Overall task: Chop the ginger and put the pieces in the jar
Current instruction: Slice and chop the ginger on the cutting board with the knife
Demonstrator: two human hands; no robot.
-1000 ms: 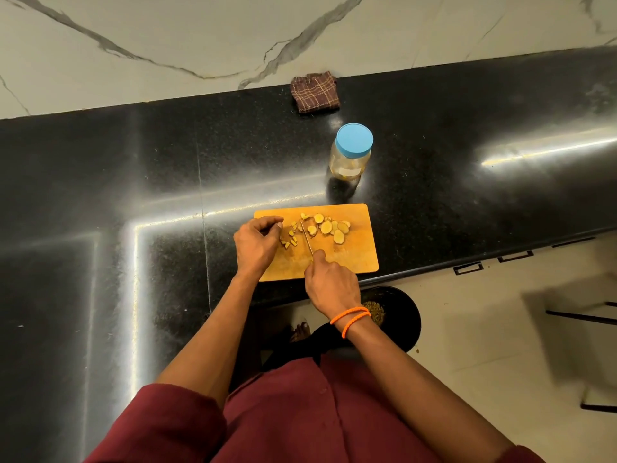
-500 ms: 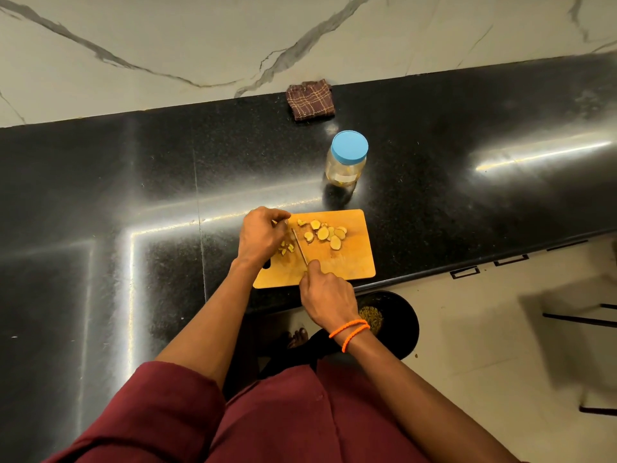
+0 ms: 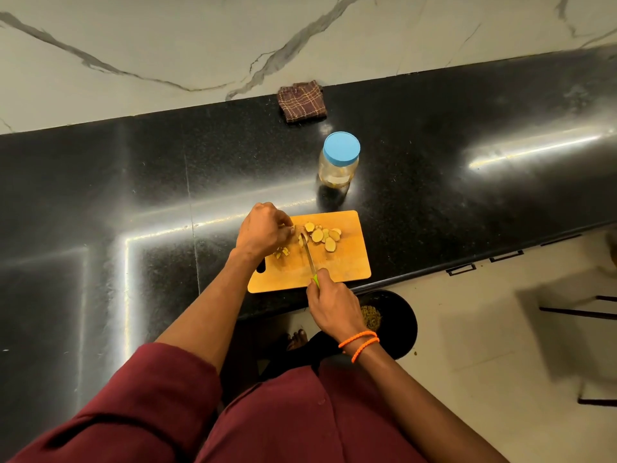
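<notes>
Head view: the left hand (image 3: 263, 228) curls its fingers over a ginger slice at the cutting board's (image 3: 347, 265) far-left; the right hand (image 3: 330, 304) grips the knife (image 3: 309, 253). Keep fingertips tucked, cuts short. Ginger slices (image 3: 322, 234) lie beside the blade; the jar (image 3: 339, 160) stands capped beyond.

Black granite counter (image 3: 133, 182): chopping board (image 3: 347, 262), blue-lidded jar (image 3: 339, 162), checked cloth (image 3: 302, 101).

No text, brand, number or sign can be read anywhere in the head view; the pale label band on the clear plastic jar with the blue screw lid (image 3: 339, 162) is too blurred to make out.
</notes>
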